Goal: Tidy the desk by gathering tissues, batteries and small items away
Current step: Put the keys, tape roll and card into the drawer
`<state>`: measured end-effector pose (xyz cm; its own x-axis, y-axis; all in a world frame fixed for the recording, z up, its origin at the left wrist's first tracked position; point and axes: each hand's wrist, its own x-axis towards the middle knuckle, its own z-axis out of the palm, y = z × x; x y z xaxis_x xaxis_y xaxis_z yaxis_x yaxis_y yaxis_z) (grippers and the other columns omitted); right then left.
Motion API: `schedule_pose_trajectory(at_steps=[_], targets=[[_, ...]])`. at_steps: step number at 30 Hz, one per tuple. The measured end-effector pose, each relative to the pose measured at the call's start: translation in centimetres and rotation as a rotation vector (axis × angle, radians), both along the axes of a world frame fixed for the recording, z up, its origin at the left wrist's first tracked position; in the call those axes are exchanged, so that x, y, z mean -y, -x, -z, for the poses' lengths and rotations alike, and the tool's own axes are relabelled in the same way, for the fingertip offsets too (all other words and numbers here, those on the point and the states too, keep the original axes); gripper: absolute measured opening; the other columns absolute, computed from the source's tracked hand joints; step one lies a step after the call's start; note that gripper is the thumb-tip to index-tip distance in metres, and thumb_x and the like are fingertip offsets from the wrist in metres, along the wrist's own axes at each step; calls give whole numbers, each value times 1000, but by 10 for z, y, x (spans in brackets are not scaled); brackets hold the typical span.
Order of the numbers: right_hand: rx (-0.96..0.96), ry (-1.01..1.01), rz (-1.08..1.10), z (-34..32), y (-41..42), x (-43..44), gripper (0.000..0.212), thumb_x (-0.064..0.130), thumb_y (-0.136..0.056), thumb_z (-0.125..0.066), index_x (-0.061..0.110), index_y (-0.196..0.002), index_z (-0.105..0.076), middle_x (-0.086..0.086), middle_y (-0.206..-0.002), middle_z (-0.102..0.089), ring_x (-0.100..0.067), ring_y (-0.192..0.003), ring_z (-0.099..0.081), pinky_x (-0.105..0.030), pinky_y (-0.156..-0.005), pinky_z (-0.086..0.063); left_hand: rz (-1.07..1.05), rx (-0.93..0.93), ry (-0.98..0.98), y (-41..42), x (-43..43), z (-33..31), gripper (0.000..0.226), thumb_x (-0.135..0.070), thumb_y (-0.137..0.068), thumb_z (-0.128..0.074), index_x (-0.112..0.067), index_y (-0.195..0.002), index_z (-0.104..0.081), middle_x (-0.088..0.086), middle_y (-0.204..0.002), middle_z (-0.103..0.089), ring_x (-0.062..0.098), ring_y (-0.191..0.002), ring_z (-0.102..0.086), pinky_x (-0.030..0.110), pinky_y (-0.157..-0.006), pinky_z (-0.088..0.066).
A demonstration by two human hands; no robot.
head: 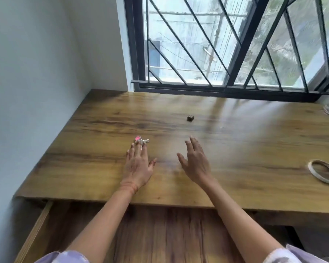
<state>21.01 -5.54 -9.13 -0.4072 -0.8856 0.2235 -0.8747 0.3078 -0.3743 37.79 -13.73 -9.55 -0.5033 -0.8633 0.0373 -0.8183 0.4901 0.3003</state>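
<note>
Lilac sleeves [65, 257] are seen at the bottom edge as the left hand [138, 164], fingers straight, is laid on a small silver trinket with a pink stone [141, 140] left of centre on the brown wooden desk [84, 168], the right hand [195, 162] held slack and empty; a pinch is judged due next.

Single head-worn wide-angle view, forward and down over desk [235, 168] toward window [217, 44].

No readable text anywhere; view blurred.
</note>
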Motion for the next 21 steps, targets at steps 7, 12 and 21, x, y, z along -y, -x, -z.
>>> schedule_pose_trajectory(at_steps=[7, 12, 21], targets=[[32, -128, 91, 16, 74, 109, 62, 30, -95, -45, 7, -145, -16, -17, -155, -1, -31, -143, 0, -41, -116, -12, -18, 11, -28, 20, 82, 25, 61, -47, -94, -34, -30, -147, -10, 17, -156, 5, 33, -144, 1, 40, -117, -2], [-24, -207, 97, 27, 102, 150, 59, 35, -97, -38, 10, -146, -17, -22, -154, 4, -40, -141, 5, -45, -115, -7, -24, -81, 24, 27, 91, 41, 65, -47, -88, -19, -13, -141, -35, 23, -151, -20, 36, -141, -17, 41, -115, -12], [-12, -70, 160, 41, 97, 152, 21, 0, -94, -37, -6, -105, -53, -22, -134, -45, -32, -130, -35, -41, -98, -38, 23, -275, 141, 27, 87, 52, 34, -6, -87, -44, 5, -116, -58, 27, -126, -55, 40, -124, -48, 43, -105, -31]])
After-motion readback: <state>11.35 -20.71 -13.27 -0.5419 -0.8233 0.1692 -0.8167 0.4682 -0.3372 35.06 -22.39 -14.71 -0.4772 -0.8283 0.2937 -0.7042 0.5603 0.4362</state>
